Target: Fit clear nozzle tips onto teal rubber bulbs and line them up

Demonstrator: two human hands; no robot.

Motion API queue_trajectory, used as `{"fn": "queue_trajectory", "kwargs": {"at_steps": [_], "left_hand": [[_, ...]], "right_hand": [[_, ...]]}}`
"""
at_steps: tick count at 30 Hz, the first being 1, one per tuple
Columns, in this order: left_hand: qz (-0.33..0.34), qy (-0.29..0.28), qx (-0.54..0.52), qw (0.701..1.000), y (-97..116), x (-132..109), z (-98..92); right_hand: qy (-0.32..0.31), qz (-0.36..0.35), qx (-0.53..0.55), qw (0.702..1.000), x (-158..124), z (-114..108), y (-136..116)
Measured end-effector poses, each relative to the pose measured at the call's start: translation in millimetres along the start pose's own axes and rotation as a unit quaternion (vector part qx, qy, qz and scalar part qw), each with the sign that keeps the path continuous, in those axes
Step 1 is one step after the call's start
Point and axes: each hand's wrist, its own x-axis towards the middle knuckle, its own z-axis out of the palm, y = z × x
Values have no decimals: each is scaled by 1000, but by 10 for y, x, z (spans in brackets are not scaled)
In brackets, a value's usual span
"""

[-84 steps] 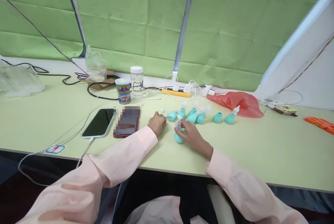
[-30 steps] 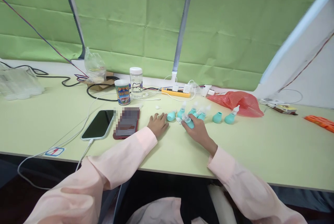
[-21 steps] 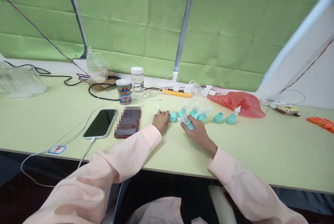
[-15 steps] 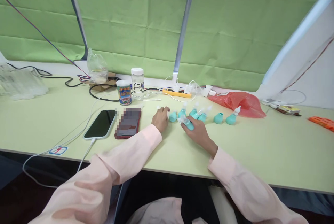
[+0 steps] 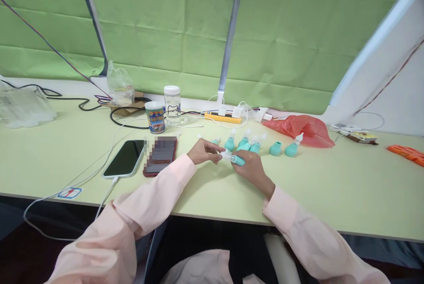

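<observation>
My right hand is wrapped round a teal bulb nasal aspirator, held low over the table and tilted with its clear end toward the left. At that end my left hand pinches the clear tip between thumb and fingers. Just behind my hands stand several more teal aspirators, one of them a bulb with a clear tip. Another bulb is partly hidden by my left hand. To the right are an open bulb without a tip and an aspirator with a whitish tip.
A phone on a cable and a dark red phone lie to the left. Behind them stand a noodle cup and a clear jar. Farther back are a yellow power strip and a red plastic bag.
My left hand has lifted from the table beside the loose bulb and moved right to the aspirator's clear tip. My right hand keeps its hold. The view has shifted slightly.
</observation>
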Motion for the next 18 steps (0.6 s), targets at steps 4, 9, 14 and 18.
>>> {"fn": "queue_trajectory", "kwargs": {"at_steps": [4,9,14,18], "left_hand": [[-19,-24,5,1000,13,-21,9],[-49,-38,12,998,48,-39,31],[-56,-59,7,997,44,-39,9],[-52,-17,-24,998,27,-37,0]], "right_hand": [[-25,-9,-14,1000,-25,0,-24],[-20,-10,-44,999,-40,9,-33],[-18,-2,-55,998,-42,11,-34],[-25,-10,-36,999,-42,2,-39]]}}
